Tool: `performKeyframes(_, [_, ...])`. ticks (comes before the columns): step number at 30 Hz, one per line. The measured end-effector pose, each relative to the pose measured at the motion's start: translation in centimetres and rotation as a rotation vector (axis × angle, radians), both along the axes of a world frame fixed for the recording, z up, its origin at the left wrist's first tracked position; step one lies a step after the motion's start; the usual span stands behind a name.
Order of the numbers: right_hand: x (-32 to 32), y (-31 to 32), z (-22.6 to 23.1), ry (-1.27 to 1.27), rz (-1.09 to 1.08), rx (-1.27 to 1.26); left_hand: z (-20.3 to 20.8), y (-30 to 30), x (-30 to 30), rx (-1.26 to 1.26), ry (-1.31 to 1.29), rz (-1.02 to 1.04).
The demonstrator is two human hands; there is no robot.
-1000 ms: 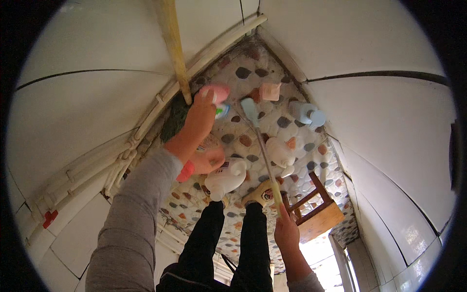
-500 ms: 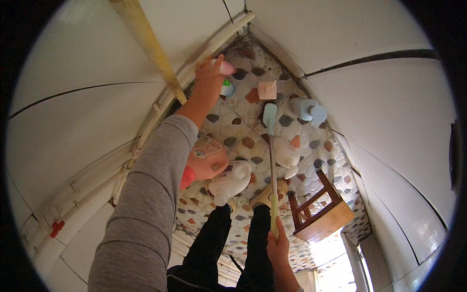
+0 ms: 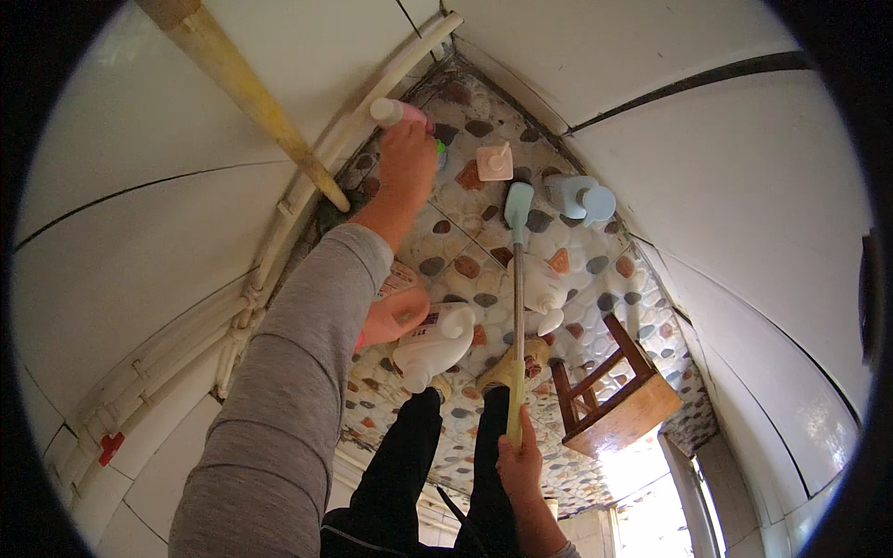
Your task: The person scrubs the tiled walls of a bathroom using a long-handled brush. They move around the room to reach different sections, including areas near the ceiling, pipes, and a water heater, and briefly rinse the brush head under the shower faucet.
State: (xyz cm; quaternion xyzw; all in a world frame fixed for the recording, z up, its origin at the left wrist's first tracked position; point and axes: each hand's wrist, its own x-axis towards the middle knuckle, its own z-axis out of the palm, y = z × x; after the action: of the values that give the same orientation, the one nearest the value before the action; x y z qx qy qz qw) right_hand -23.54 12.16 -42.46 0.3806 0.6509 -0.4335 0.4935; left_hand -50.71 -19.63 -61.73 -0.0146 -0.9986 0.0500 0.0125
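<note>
My left hand point(image 3: 407, 166), arm stretched far forward, is closed around a pink bottle point(image 3: 409, 114) with a white cap at its left end. The bottle is tilted beside the wall pipe, and my fingers hide part of it. A small container with a green top point(image 3: 441, 149) peeks out just right of that hand. My right hand point(image 3: 521, 465) grips the pale yellow lower end of a long-handled brush point(image 3: 518, 307). Its metal shaft runs away from me to a light blue head point(image 3: 519, 203) at the floor; bristles are hidden.
On the pebble-patterned floor stand a pale pink pump bottle point(image 3: 495, 163), a light blue bottle point(image 3: 581, 199), white bottles point(image 3: 435, 342) point(image 3: 542, 286) and a pink jug point(image 3: 398, 314). A wooden stool point(image 3: 623, 414) is at right. A yellowish pole point(image 3: 251, 93) and pipes line the left wall.
The pink bottle has turned in my left hand, so its white cap now points left toward the wall pipe. My right hand still holds the brush; the view has shifted slightly.
</note>
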Motion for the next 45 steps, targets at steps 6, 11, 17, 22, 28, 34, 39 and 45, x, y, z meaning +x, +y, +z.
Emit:
performKeyframes(6, [3.8, 0.5, -1.4, 0.205, 0.116, -0.043, 2.0, 4.7, -1.6, 0.138, -0.087, -0.101])
performKeyframes(11, [5.0, 1.0, -2.3, 0.231, 0.055, -0.05, 0.3, 7.8, -1.9, 0.454, -0.216, -0.116])
performKeyframes(17, [5.1, 1.6, -2.4, 0.376, 0.213, 0.003, -2.1, 6.4, -6.5, 0.677, -0.111, 0.012])
performKeyframes(22, [5.4, 1.7, -3.2, 0.409, 0.235, 0.031, -3.1, 5.4, -9.6, 0.395, -0.077, 0.05])
performKeyframes(28, [5.2, 1.3, -4.0, 0.439, 0.265, 0.021, -2.8, 4.8, -11.7, 0.436, -0.01, 0.189])
performKeyframes(34, [6.0, 1.1, -3.8, 0.355, 0.151, 0.011, 5.7, 3.5, -0.4, 0.505, -0.496, -0.119])
performKeyframes(39, [4.6, 0.1, -2.9, 0.278, 0.062, 0.013, 12.8, -2.2, 16.0, 0.142, -0.967, -0.215])
performKeyframes(45, [4.3, 0.4, -3.2, 0.29, 0.147, 0.001, 11.4, -2.9, 27.5, 0.245, -0.844, 0.284])
